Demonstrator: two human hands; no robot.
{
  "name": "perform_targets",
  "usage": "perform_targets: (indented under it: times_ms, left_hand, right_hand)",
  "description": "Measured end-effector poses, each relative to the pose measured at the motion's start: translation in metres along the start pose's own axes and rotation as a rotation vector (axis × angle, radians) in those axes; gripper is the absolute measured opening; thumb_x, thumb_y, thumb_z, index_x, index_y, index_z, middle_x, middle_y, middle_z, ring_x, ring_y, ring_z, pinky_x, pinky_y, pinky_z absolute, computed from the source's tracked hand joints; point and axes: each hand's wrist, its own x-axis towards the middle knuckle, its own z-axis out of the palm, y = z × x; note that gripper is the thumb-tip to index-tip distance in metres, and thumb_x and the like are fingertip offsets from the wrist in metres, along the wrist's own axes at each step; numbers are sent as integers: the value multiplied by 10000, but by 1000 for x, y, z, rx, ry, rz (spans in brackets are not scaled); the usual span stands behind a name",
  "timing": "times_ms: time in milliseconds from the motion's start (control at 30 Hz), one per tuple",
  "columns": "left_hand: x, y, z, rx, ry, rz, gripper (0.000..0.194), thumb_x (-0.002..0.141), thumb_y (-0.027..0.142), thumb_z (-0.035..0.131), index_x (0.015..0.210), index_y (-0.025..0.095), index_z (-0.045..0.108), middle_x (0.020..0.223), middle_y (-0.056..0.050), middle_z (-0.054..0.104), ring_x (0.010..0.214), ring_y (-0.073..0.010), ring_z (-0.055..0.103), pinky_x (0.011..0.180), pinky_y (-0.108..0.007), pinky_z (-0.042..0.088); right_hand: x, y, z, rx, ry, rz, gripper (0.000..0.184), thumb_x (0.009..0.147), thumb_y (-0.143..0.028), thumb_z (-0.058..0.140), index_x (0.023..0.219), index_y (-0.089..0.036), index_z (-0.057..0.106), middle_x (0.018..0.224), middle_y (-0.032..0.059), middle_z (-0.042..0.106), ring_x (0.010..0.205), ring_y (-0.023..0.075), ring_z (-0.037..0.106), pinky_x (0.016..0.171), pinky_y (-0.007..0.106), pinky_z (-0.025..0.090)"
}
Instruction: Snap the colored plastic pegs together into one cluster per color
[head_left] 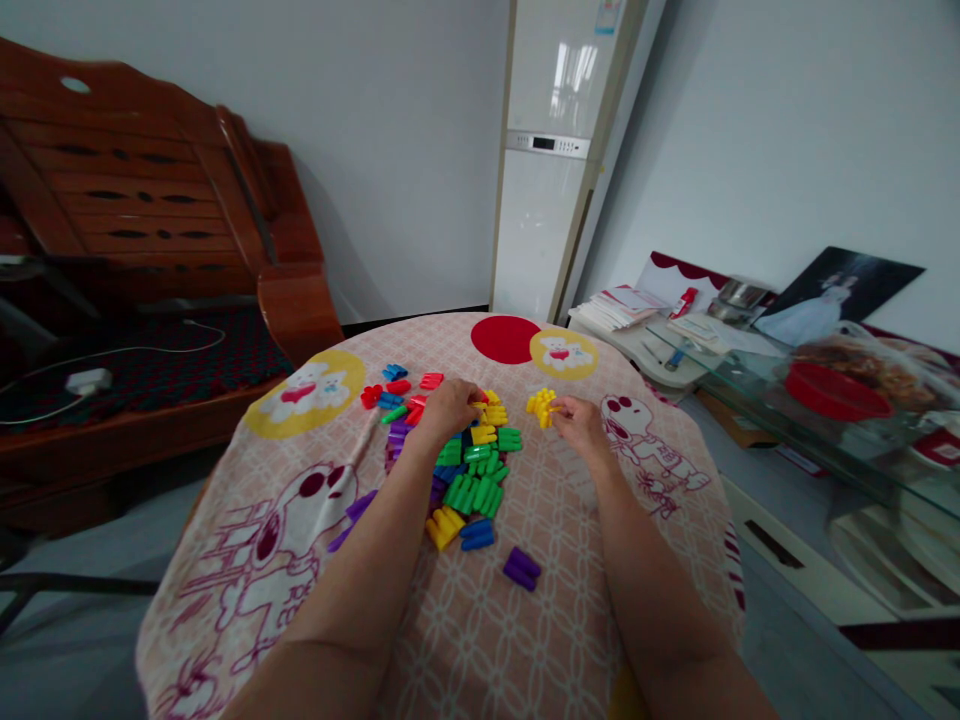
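Note:
My left hand [452,408] reaches into a pile of coloured plastic building blocks, its fingers closed close to some yellow blocks [493,408]. What it grips, if anything, is hidden behind the fingers. To the right of the pile, my right hand [581,428] pinches a knobbly yellow block piece [541,406] at its right side. Green blocks [475,493], a blue block [477,534] and another yellow block [445,527] lie in the near part of the pile. Red blocks [431,381] sit at its far side. A purple block [522,568] lies apart, nearest to me.
A patterned cloth covers the round table [555,640]. At the left stands a wooden bench [292,310]; a tall white air conditioner [540,220] is behind the table. A glass shelf [817,420] on the right bears papers, a red bowl [838,390] and a plastic bag.

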Motion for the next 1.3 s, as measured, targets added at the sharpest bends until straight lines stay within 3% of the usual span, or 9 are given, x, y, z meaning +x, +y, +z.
perform_targets:
  times_ms: [567, 833, 933, 1100, 1300]
  left_hand:
    - [2, 0, 9, -16, -15, 47, 216, 724, 161, 646, 916, 162, 747, 992, -105, 717, 942, -249, 656, 797, -304, 495]
    - [3, -5, 3, -321, -21, 14, 197, 797, 189, 595, 966, 151, 688, 843, -50, 736, 756, -161, 671, 660, -235, 486]
    - [5, 3, 3, -472, -34, 24, 174, 804, 211, 579, 921, 147, 690, 779, -37, 717, 670, -142, 645, 608, -226, 487]
    - [4, 24, 8, -849, -124, 94, 126, 780, 209, 569, 849, 140, 649, 658, 2, 644, 539, -103, 587, 534, -206, 484]
    - [1, 44, 20, -945, -52, 155, 118, 775, 229, 592, 847, 142, 622, 672, -2, 643, 520, -98, 587, 500, -197, 478]
  right_hand:
    - [-1, -9, -4, 87, 137, 7, 337, 742, -315, 513, 932, -143, 733, 781, 82, 732, 699, 213, 679, 600, 290, 537]
    - [-2, -17, -5, 192, 148, 32, 343, 713, -360, 541, 901, -143, 729, 722, 59, 710, 659, 197, 662, 550, 266, 516]
    - [-4, -28, -5, 286, 94, 41, 336, 717, -384, 572, 873, -129, 724, 663, 41, 686, 566, 167, 628, 494, 246, 490]
    - [-7, -40, -1, 411, -127, 19, 357, 736, -437, 638, 906, -133, 720, 642, 17, 674, 481, 114, 572, 429, 204, 431]
    - [-5, -35, 0, 534, -203, 21, 337, 758, -463, 663, 862, -144, 697, 660, 32, 689, 465, 110, 576, 370, 187, 379]
